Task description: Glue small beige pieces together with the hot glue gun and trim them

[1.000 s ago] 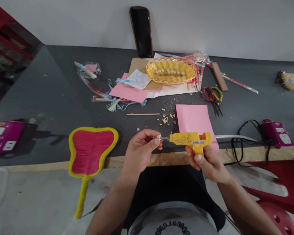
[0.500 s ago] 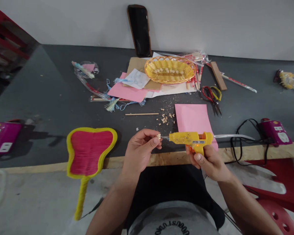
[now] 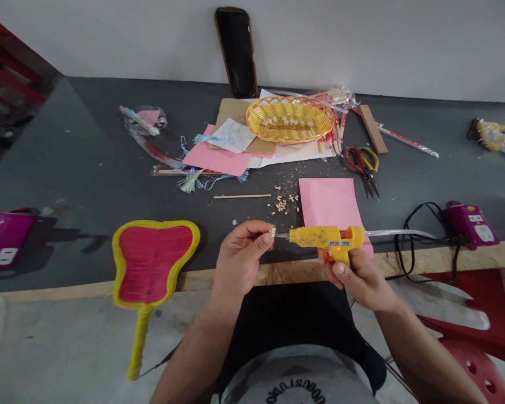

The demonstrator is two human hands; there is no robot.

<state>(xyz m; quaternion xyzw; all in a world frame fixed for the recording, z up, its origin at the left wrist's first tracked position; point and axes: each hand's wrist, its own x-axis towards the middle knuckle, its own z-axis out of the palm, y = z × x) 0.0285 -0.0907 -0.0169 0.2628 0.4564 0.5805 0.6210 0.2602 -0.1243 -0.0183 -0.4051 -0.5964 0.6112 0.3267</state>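
Between thumb and fingers, my left hand (image 3: 244, 252) pinches a small cluster of cut wooden pieces (image 3: 272, 232). My right hand (image 3: 356, 275) is wrapped round the handle of a yellow hot glue gun (image 3: 320, 238), held level with its nozzle pointing left. The nozzle tip is at the wooden cluster; whether it touches cannot be made out. A clear glue stick (image 3: 398, 233) sticks out of the gun's back. Several loose cut wooden bits (image 3: 283, 204) and a thin wooden stick (image 3: 242, 196) lie on the table just beyond my hands.
A pink paper sheet (image 3: 330, 196) lies behind the gun, near scissors-like pliers (image 3: 364, 165). Farther back stands a yellow basket (image 3: 290, 134) with small wooden clusters. A red-and-yellow fan (image 3: 149, 264) overhangs the front edge at left. A black cord (image 3: 412, 252) runs by a purple socket box (image 3: 473, 224).
The whole view has shifted very slightly. Both hands, the glue gun and the wooden cluster keep nearly the same positions.
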